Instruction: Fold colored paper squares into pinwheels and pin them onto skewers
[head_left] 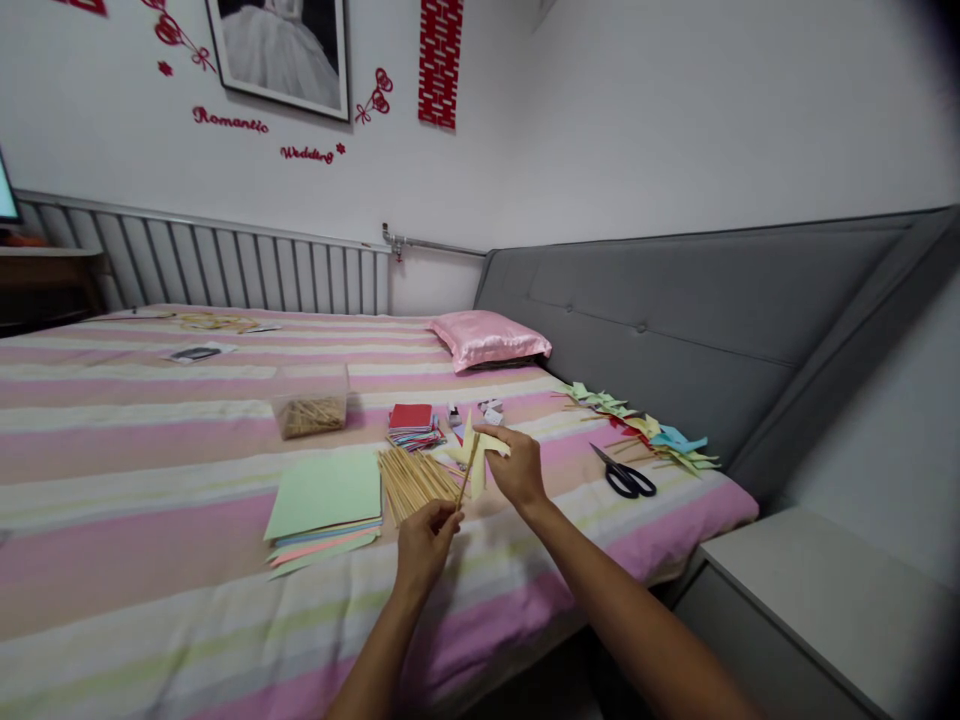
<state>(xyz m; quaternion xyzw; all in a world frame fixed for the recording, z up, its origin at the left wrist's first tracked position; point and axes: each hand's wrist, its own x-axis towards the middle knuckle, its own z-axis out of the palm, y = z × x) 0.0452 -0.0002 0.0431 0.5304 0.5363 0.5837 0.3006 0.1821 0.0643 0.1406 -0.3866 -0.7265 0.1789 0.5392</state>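
Observation:
A pale yellow paper pinwheel [478, 480] is held up over the bed, with a thin wooden stick [466, 474] running down from its middle. My right hand [517, 468] pinches the pinwheel near its centre, where the stick's top end meets it. Lower down, my left hand [424, 540] has its fingers closed round the stick's bottom end. A bundle of loose sticks [414, 480] lies just beyond my left hand. To its left is a stack of coloured paper sheets [326, 497], pale green on top. What fastens pinwheel to stick is hidden by my right fingers.
Black-handled scissors [630, 480] lie right of my hands, near finished pinwheels [652, 432] along the headboard [675, 310]. Behind the sticks sit small red-topped squares [411, 418] and a clear box [313, 405] of short sticks. A pink pillow [491, 340] is farther back.

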